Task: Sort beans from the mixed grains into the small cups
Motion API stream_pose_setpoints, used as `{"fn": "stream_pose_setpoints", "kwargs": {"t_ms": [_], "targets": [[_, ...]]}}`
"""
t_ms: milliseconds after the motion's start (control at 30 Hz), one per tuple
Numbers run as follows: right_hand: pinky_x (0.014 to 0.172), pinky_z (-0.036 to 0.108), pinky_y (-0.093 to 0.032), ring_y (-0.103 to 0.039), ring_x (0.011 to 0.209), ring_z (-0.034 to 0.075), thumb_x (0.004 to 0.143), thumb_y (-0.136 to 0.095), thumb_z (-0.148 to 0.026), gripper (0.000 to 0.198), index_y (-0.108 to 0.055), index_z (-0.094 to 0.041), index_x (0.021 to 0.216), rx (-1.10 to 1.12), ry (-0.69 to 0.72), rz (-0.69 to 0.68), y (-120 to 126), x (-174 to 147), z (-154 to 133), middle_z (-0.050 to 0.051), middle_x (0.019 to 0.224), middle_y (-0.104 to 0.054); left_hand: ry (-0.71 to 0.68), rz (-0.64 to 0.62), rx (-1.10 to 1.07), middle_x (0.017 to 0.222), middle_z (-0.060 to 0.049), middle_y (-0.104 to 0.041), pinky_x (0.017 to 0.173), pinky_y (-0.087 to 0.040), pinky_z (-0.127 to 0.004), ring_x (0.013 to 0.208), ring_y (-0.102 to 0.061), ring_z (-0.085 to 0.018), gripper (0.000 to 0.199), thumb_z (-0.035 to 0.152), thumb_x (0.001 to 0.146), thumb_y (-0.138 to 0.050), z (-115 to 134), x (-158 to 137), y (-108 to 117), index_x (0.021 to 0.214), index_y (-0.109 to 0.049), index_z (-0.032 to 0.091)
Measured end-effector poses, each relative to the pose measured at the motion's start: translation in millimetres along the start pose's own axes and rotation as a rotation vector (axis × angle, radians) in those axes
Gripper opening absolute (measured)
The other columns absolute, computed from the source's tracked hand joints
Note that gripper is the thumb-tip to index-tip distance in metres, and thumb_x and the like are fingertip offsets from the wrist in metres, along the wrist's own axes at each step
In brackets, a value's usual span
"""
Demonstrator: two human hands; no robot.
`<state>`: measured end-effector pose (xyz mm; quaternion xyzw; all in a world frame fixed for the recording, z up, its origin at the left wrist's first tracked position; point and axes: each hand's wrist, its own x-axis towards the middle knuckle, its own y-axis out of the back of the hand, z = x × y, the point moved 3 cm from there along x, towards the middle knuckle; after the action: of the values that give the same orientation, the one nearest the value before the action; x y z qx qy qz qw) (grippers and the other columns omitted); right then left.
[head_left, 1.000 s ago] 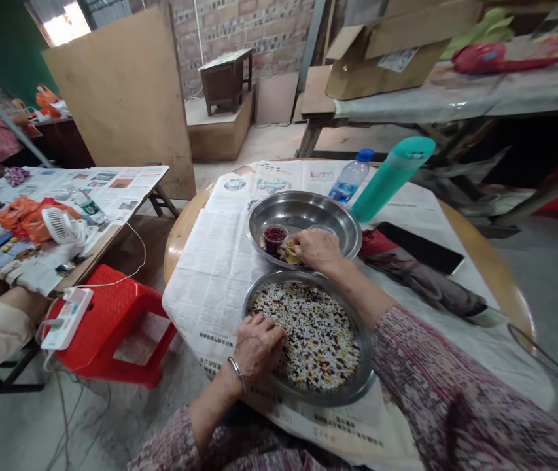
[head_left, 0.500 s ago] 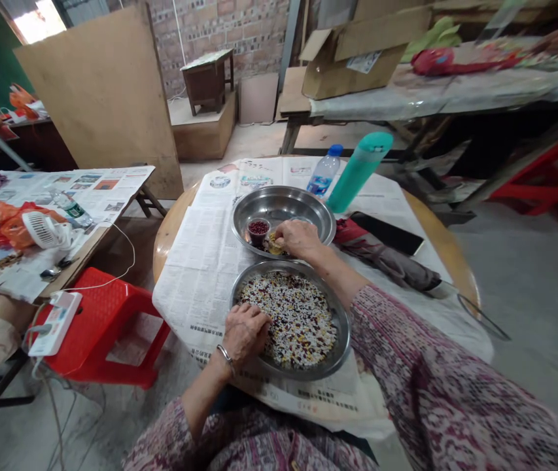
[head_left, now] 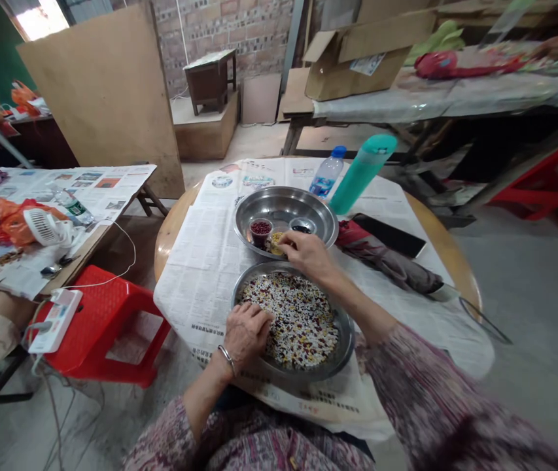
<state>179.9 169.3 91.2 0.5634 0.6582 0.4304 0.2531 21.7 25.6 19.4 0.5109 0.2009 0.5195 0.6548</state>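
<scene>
Yellow kernels point(head_left: 277, 241), in a small round cup point(head_left: 274, 250), sit inside the near side of the wide stainless-steel basin point(head_left: 279, 201), just left of the right hand point(head_left: 306, 252), its fingertips pinched together. Outside the basin, farther off, the left hand point(head_left: 246, 332) curls at the shallow metal dish point(head_left: 350, 340) of mixed grains point(head_left: 303, 314); how tightly, and whether either hand holds a grain, I can't tell.

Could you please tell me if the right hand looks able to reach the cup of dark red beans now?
Probably yes: the right hand is over the far metal basin, by the cup of yellow pieces. The cup of dark red beans stands close by, its top uncovered.
</scene>
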Motion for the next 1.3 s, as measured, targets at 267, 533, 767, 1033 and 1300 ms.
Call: {"fn": "stream_pose_setpoints", "kwargs": {"t_ms": [267,533,767,1033,1300], "targets": [[0.075,0.027,-0.046,-0.063,0.081,0.016,0.087,-0.047,-0.015,0.019,-0.065,-0.021,0.088,0.208,0.306,-0.335,-75,-133,-24,0.003,0.087,-0.070,-0.031,0.397,-0.326,0.098,-0.009,-0.059,0.086,-0.048,-0.037,0.098,-0.055,-0.020,0.019,0.013,0.095,-0.036,-10,-17,2,0.099,-0.054,0.018],[0.080,0.029,-0.045,-0.060,0.094,0.020,0.093,-0.039,-0.015,0.027,-0.065,-0.020,0.100,-0.140,0.247,-0.119,-71,-106,-8,0.008,0.097,-0.066,-0.058,0.419,-0.251,0.087,-0.007,-0.063,0.084,-0.047,-0.038,0.088,-0.056,-0.020,0.011,0.014,0.088,-0.045,-7,-17,3,0.090,-0.055,0.019],[0.079,0.036,-0.044,-0.053,0.105,0.029,0.095,-0.043,-0.036,0.033,-0.063,-0.018,0.115,-0.340,-0.071,-0.005,-57,-76,7,0.014,0.110,-0.061,-0.021,0.372,-0.232,0.081,-0.005,-0.062,0.085,-0.044,-0.039,0.082,-0.057,-0.019,0.009,0.014,0.085,-0.046,-8,-14,3,0.086,-0.054,0.019],[0.077,0.028,-0.044,-0.056,0.094,0.019,0.089,-0.053,-0.023,0.019,-0.064,-0.019,0.104,-0.050,0.369,-0.305,-85,-88,-41,0.008,0.102,-0.060,0.017,0.515,-0.334,0.106,-0.012,-0.055,0.092,-0.048,-0.042,0.105,-0.053,-0.023,0.021,0.018,0.088,-0.049,-8,-19,6,0.109,-0.047,0.017],[0.075,0.030,-0.047,-0.060,0.091,0.020,0.086,-0.043,-0.011,0.026,-0.066,-0.022,0.091,-0.064,0.354,-0.266,-51,-125,-8,0.008,0.096,-0.063,0.009,0.472,-0.301,0.100,-0.009,-0.059,0.090,-0.049,-0.041,0.101,-0.054,-0.022,0.016,0.017,0.089,-0.048,-7,-18,5,0.104,-0.051,0.018]]}}
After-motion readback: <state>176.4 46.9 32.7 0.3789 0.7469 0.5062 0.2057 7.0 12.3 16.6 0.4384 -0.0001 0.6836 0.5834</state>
